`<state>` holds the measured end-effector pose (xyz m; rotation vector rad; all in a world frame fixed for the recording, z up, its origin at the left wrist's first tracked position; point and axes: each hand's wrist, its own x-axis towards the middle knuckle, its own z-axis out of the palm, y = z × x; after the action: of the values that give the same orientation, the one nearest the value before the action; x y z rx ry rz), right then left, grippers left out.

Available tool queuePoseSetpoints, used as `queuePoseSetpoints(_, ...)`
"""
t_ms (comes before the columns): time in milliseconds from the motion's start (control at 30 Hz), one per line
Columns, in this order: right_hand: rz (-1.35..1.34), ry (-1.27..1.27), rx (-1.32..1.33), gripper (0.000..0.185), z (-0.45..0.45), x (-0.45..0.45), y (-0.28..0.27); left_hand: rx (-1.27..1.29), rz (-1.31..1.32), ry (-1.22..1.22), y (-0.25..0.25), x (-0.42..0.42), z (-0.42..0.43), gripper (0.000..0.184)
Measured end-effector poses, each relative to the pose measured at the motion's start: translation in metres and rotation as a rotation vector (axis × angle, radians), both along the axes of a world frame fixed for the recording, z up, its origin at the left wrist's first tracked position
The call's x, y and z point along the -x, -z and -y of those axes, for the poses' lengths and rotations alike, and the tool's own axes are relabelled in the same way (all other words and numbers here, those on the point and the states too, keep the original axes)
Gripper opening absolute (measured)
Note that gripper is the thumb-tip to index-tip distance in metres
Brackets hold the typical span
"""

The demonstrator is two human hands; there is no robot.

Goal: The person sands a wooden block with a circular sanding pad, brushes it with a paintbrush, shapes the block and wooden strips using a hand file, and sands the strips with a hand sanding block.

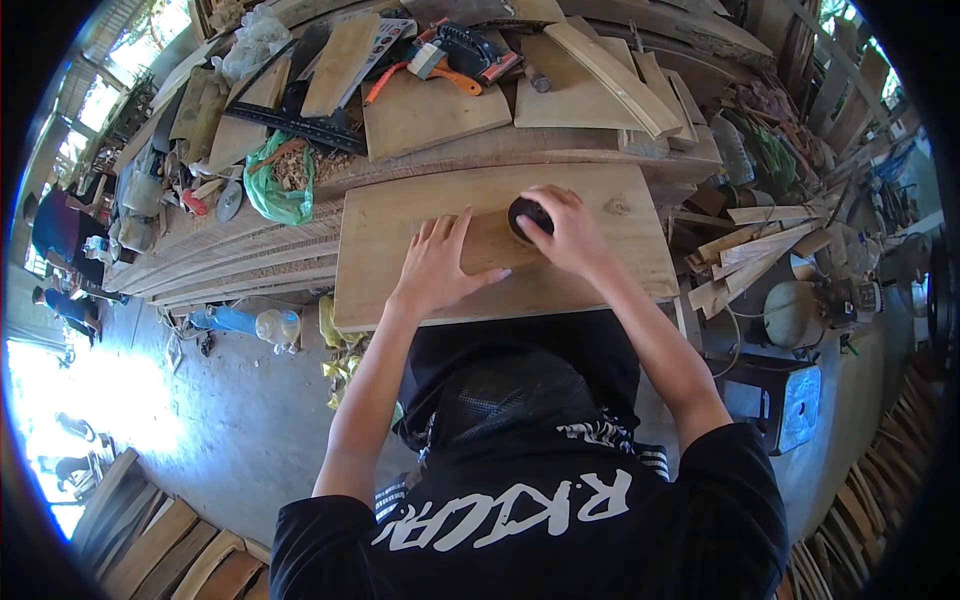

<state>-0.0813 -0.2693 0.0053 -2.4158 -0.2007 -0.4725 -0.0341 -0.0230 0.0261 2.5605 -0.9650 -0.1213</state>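
Board (510, 285): lies flat before the person, broad face up, near edge over the lap (520, 390), far edge close to the plank stack (235, 262); what bears it underneath is hidden.
Round block (525, 213): sits on the upper face of the board, right of its middle; dark on top, with a paler lower edge.
Left hand (437, 262): spread wide and laid on the board, thumb well apart from the fingers; holds nothing.
Right hand (565, 228): curled around the round block, fingers over its far side, thumb on its near side.
Block handling: probably light and firm; its underside is hidden, so its drag on the wood cannot be told.
Block hold: take it by the rim, thumb opposite fingers, palm above.
Board handling: likely stiff and moderately heavy; the bare face looks smooth and may slide under side load.
Board hold: press flat with a spread palm; to lift, grasp both short ends.
Board mark: a dark knot shows near the far right corner; judge the wood harder there.
Surroundings: a brush (427, 62) and a green bag (275, 190) rest on the plank stack; a stool (795, 405) stands at right.
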Motion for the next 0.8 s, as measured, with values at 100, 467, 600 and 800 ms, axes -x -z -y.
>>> queuePoseSetpoints(100, 0.134, -0.208, 0.08, 0.038, -0.011, 0.03, -0.006, 0.044, 0.018, 0.009, 0.007, 0.001, 0.0, 0.109)
queuePoseSetpoints(467, 0.084, -0.126, 0.039, 0.041, 0.006, 0.017, -0.001, 0.128, 0.038, -0.094, 0.02, -0.007, -0.014, 0.11)
queuePoseSetpoints(600, 0.053, -0.037, -0.083, 0.044, 0.012, 0.01, 0.006, 0.21, -0.059, -0.102, 0.016, -0.005, -0.012, 0.104)
queuePoseSetpoints(800, 0.05, 0.163, -0.422, 0.045, 0.011, 0.002, 0.0, 0.367, -0.082, -0.102, 0.012, 0.02, -0.011, 0.101)
